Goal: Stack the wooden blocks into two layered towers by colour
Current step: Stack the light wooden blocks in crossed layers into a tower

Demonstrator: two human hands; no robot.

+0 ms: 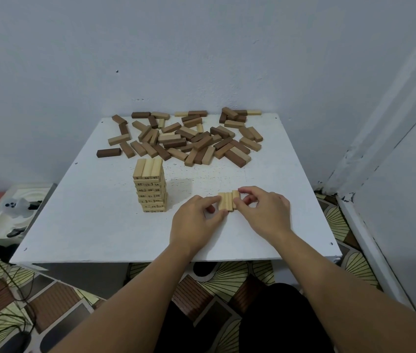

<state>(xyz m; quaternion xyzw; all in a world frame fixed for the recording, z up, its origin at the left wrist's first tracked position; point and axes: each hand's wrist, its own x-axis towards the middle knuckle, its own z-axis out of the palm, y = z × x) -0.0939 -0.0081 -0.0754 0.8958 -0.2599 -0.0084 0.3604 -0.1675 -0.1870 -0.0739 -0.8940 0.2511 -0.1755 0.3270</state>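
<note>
On my feed: left hand [196, 220] & right hand [263, 210] each have a pinching grip on a row of three pale blocks [228, 201], near-centre on the white bench [94, 225]. Pale tower [150, 186] stands just left; mixed loose blocks [189, 138] lie far side.

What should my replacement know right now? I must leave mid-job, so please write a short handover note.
Left hand and right hand pinch a row of three light blocks from either side on the white table.
Done: light tower stands several layers high, left of the hands.
Left: the held row is not yet on a tower; the mixed pile at the far edge still needs sorting, and no dark tower is started.
</note>
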